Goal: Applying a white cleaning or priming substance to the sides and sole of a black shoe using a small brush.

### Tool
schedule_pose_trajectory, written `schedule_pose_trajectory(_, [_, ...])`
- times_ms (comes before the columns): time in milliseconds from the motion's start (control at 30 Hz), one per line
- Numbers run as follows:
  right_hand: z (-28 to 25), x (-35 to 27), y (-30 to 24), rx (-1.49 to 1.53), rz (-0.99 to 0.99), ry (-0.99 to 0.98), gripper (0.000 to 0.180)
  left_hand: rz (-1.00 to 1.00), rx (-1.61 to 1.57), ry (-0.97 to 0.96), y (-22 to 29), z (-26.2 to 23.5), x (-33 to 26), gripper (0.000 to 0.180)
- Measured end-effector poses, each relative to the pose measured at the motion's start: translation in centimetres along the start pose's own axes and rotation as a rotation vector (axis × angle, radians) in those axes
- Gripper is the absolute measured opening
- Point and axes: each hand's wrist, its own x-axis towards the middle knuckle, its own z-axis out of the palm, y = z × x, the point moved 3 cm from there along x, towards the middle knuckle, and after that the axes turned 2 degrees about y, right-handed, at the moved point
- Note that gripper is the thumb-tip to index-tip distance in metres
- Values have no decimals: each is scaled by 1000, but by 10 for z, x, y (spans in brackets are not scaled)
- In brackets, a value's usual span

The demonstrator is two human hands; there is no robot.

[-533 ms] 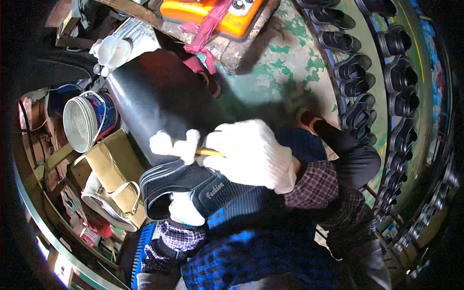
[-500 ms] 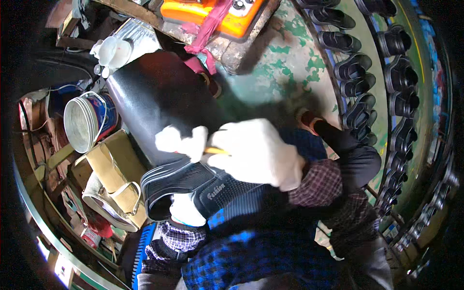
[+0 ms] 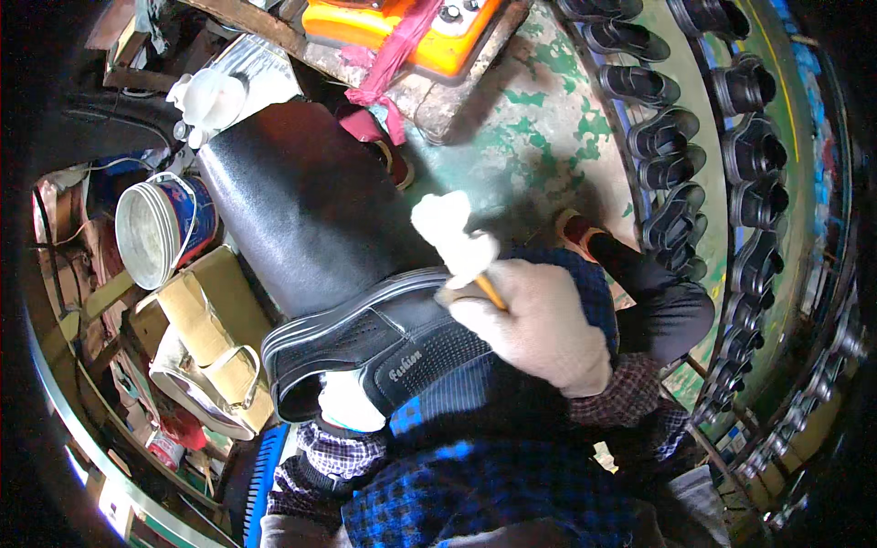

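A black shoe (image 3: 425, 370) with a perforated side panel lies on its side across my lap, its sole edge against the black padded surface (image 3: 283, 196). My left hand (image 3: 352, 402), in a white glove, grips the shoe at its opening; part of the fingers is hidden inside. My right hand (image 3: 548, 320), also gloved, is closed round a thin yellowish stick (image 3: 491, 292). A white cloth wad (image 3: 443, 224) covers the stick's far end and points up and away, above the shoe's right part. Whether the wad touches the shoe, I cannot tell.
A white-and-blue bucket (image 3: 151, 237) and a cardboard box (image 3: 206, 315) stand at the left. An orange machine (image 3: 402, 32) tied with pink cloth sits at the top. Several black shoes (image 3: 667, 132) line racks on the right. A white dish (image 3: 215, 99) lies behind the padded surface.
My right hand has moved right and slightly nearer, taking the stick and its cloth wad with it. The wad has swung from pointing left to pointing up. Shoe and left hand stay nearly still.
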Motion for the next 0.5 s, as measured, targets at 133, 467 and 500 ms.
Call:
schedule_pose_trajectory(133, [25, 18, -15, -277, -25, 156, 15, -18, -108, 2, -18, 8, 2, 46])
schedule_pose_trajectory(467, [26, 6, -10, -381, 105, 40, 14, -121, -681, -11, -40, 22, -7, 54])
schedule_pose_trajectory(500, [30, 17, -13, -356, 45, 93, 16, -140, -950, -24, -42, 23, -6, 55])
